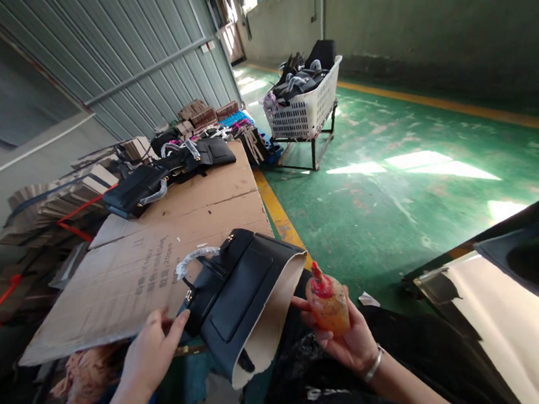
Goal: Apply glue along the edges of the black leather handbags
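Note:
A black handbag (pixel 239 290) lies on its side at the near edge of the cardboard-topped table (pixel 220 202), its open, pale-lined end facing me. Its handle (pixel 196 260) is wrapped in clear plastic. My left hand (pixel 150 348) is at the bag's lower left, thumb and fingers apart; the thumb tip is at the bag's edge, and I cannot tell if it touches. Wrapped in my right hand (pixel 348 339) is an orange squeeze bottle (pixel 330 304) with a red-coated nozzle, held just right of the bag's open end. A fingertip reaches toward the lining.
More black handbags (pixel 136 189) lie farther along the table. Stacks of flat pieces (pixel 60 202) stand along the left. A white basket (pixel 302 117) of black bags sits on a metal stand on the green floor. A dark-framed pale surface (pixel 481 320) is at right.

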A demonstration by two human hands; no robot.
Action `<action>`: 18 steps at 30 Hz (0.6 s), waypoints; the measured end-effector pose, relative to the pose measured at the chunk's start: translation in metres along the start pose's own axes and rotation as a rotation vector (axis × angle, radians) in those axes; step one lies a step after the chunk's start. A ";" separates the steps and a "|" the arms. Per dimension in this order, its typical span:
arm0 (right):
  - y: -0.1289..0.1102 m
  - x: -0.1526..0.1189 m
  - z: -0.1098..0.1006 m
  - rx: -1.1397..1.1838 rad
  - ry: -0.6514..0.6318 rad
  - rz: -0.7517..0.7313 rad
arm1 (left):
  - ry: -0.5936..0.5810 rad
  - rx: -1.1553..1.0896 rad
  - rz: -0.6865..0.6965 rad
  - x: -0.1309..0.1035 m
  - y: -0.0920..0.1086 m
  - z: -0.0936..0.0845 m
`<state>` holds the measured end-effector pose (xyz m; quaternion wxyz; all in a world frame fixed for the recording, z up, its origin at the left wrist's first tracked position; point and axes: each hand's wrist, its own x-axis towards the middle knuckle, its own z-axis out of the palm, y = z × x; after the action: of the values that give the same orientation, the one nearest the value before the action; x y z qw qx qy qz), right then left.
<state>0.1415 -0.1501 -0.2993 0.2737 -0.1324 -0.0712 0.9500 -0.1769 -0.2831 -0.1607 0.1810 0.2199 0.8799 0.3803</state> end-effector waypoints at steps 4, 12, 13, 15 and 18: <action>-0.003 -0.001 0.002 0.019 -0.009 0.005 | 0.103 0.187 0.218 0.015 0.041 0.001; -0.013 0.002 0.013 0.133 -0.090 -0.027 | -0.727 -0.403 -0.201 0.052 0.089 0.032; -0.015 0.001 0.015 0.142 -0.102 -0.036 | -0.736 -0.481 -0.204 0.054 0.093 0.035; -0.021 0.001 0.018 0.152 -0.107 -0.071 | -0.715 -0.637 -0.132 0.055 0.103 0.038; -0.031 -0.001 0.020 0.133 -0.086 -0.123 | -0.665 -0.830 0.056 0.049 0.125 0.035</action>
<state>0.1522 -0.1259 -0.2733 0.3366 -0.0684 -0.0278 0.9387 -0.1696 -0.1604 -0.0974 0.5118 0.2617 0.5443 0.6110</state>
